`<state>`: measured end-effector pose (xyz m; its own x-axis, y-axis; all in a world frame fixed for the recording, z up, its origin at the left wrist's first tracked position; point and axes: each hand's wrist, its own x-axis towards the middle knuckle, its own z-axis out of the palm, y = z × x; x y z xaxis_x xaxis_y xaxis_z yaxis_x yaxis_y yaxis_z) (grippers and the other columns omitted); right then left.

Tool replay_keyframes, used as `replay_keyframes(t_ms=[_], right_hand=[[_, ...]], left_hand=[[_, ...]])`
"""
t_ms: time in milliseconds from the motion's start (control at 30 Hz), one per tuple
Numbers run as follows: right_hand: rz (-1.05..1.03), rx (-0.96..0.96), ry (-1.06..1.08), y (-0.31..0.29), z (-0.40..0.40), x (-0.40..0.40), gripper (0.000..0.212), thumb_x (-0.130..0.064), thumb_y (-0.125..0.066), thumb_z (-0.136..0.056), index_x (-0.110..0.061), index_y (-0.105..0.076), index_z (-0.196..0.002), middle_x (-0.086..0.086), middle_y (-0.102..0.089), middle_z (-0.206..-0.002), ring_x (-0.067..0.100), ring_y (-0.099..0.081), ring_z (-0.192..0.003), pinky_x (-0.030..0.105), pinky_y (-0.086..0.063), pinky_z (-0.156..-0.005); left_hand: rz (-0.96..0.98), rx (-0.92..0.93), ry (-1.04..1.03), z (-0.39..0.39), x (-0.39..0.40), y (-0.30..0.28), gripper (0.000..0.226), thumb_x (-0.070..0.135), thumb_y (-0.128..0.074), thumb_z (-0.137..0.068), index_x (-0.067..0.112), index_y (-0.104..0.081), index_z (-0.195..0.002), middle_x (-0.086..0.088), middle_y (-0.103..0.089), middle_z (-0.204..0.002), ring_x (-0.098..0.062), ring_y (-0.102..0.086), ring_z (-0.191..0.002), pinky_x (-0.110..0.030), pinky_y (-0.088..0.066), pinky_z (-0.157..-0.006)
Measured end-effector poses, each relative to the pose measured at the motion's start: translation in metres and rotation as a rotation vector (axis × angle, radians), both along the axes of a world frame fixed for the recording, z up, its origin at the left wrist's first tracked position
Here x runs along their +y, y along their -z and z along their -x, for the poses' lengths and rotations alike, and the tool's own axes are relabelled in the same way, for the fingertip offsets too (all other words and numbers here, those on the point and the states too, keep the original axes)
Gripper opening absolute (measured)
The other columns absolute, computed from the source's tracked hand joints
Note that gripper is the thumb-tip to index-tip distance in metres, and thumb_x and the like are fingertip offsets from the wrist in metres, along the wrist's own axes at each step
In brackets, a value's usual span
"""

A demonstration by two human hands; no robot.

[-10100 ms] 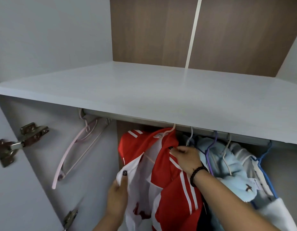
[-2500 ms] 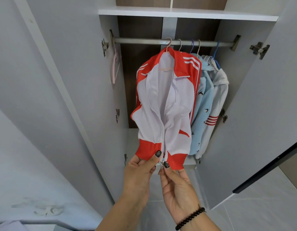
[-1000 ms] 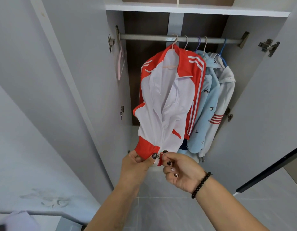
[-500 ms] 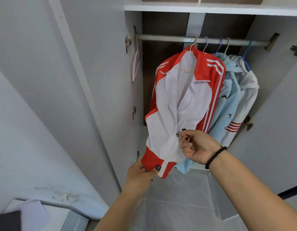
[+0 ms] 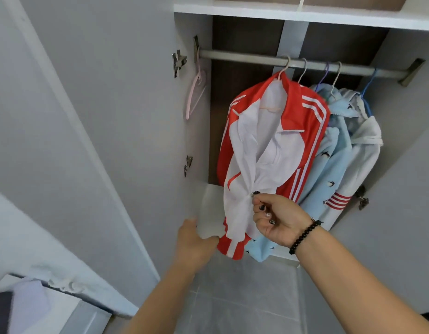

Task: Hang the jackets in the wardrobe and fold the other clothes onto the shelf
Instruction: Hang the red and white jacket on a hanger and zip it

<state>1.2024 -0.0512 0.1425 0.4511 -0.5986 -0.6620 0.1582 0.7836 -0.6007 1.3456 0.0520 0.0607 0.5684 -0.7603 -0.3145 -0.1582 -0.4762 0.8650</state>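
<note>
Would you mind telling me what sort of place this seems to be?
Most likely a bedroom or dressing area at an open wardrobe: jackets hang from a metal rail, a white shelf sits above, and hinged doors stand open.

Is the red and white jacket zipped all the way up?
No, only partway. The jacket gapes open at the collar, and the right hand pinches the zip near the middle.

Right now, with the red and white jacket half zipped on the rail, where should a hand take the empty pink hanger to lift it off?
Grip the pink hanger high on its neck, just under the hook, coming from the front right. It hangs edge-on at the rail's left end, close against the wardrobe's side wall, so only the open side toward the jacket seems to leave room for fingers.
</note>
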Motion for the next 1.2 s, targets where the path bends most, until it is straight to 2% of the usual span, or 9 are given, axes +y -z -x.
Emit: replay_keyframes(t_ms=[67, 133, 267, 433, 567, 667, 767, 933, 1200], right_hand=[[-0.02, 0.003, -0.025, 0.001, 0.01, -0.005, 0.027, -0.011, -0.049, -0.094, -0.012, -0.047, -0.067, -0.003, -0.037, -0.049, 0.005, -0.029, -0.031, 0.014, -0.024, -0.026], [-0.033, -0.002, -0.044, 0.001, 0.02, -0.012, 0.027, -0.011, -0.049, -0.094, -0.011, -0.047, -0.068, -0.002, -0.038, -0.049, 0.005, -0.029, -0.031, 0.014, -0.024, -0.026], [-0.039, -0.015, -0.071, 0.0, 0.04, -0.03, 0.026, -0.011, -0.048, -0.095, -0.01, -0.048, -0.069, -0.002, -0.037, -0.049, 0.005, -0.028, -0.032, 0.014, -0.024, -0.026], [-0.044, -0.004, -0.1, 0.007, 0.053, -0.055, 0.027, -0.011, -0.048, -0.095, -0.009, -0.049, -0.069, -0.002, -0.036, -0.051, 0.005, -0.027, -0.033, 0.014, -0.023, -0.026], [-0.127, -0.003, -0.058, 0.022, 0.05, -0.084, 0.026, -0.011, -0.048, -0.095, -0.008, -0.05, -0.07, -0.002, -0.035, -0.051, 0.006, -0.027, -0.031, 0.014, -0.021, -0.025], [-0.179, 0.004, -0.03, 0.036, 0.039, -0.109, 0.025, -0.01, -0.047, -0.095, -0.006, -0.051, -0.071, -0.001, -0.035, -0.049, 0.006, -0.026, -0.03, 0.014, -0.021, -0.025], [-0.212, 0.009, -0.008, 0.046, 0.023, -0.138, 0.026, -0.009, -0.045, -0.096, -0.006, -0.05, -0.07, -0.001, -0.034, -0.05, 0.006, -0.025, -0.029, 0.015, -0.02, -0.025], [-0.201, 0.012, 0.03, 0.048, -0.008, -0.199, 0.029, -0.009, -0.045, -0.096, -0.006, -0.05, -0.067, -0.001, -0.033, -0.052, 0.006, -0.025, -0.028, 0.015, -0.019, -0.025], [-0.193, 0.028, 0.06, 0.055, -0.055, -0.276, 0.031, -0.01, -0.043, -0.097, -0.005, -0.048, -0.067, -0.001, -0.034, -0.045, 0.005, -0.026, -0.026, 0.015, -0.019, -0.023]], left_hand=[[0.037, -0.056, 0.093, 0.018, -0.014, -0.006, 0.061, 0.033, -0.077, -0.079, 0.03, -0.044, -0.131, 0.014, -0.046, -0.126, -0.01, -0.047, -0.117, -0.026, -0.042, -0.095], [0.13, -0.052, 0.165, 0.035, -0.029, -0.012, 0.055, 0.036, -0.075, -0.08, 0.03, -0.048, -0.128, 0.013, -0.051, -0.129, -0.007, -0.05, -0.116, -0.025, -0.044, -0.095], [0.223, -0.045, 0.219, 0.064, -0.057, -0.021, 0.043, 0.036, -0.074, -0.082, 0.029, -0.056, -0.121, 0.016, -0.061, -0.12, -0.007, -0.061, -0.104, -0.019, -0.05, -0.087], [0.268, -0.245, 0.213, 0.079, -0.078, -0.01, 0.015, 0.034, -0.068, -0.087, 0.024, -0.068, -0.099, 0.016, -0.068, -0.092, -0.006, -0.065, -0.082, -0.019, -0.054, -0.079], [0.253, -0.316, 0.24, 0.072, -0.1, 0.011, 0.006, 0.028, -0.067, -0.088, 0.023, -0.066, -0.085, 0.014, -0.068, -0.079, -0.006, -0.063, -0.074, -0.011, -0.048, -0.069], [0.205, -0.319, 0.274, 0.055, -0.124, 0.026, 0.012, 0.022, -0.068, -0.086, 0.025, -0.062, -0.077, 0.015, -0.066, -0.073, -0.005, -0.062, -0.07, -0.006, -0.044, -0.062], [0.146, -0.322, 0.288, 0.031, -0.154, 0.038, 0.019, 0.016, -0.068, -0.084, 0.026, -0.06, -0.07, 0.012, -0.065, -0.069, -0.007, -0.061, -0.068, -0.013, -0.048, -0.062], [0.07, -0.379, 0.338, -0.009, -0.213, 0.045, 0.023, 0.021, -0.067, -0.087, 0.031, -0.057, -0.069, 0.017, -0.062, -0.067, -0.003, -0.06, -0.066, -0.005, -0.044, -0.057], [-0.025, -0.467, 0.372, -0.064, -0.279, 0.058, 0.024, 0.028, -0.065, -0.089, 0.03, -0.052, -0.07, 0.016, -0.059, -0.067, -0.005, -0.058, -0.065, -0.007, -0.042, -0.058]])
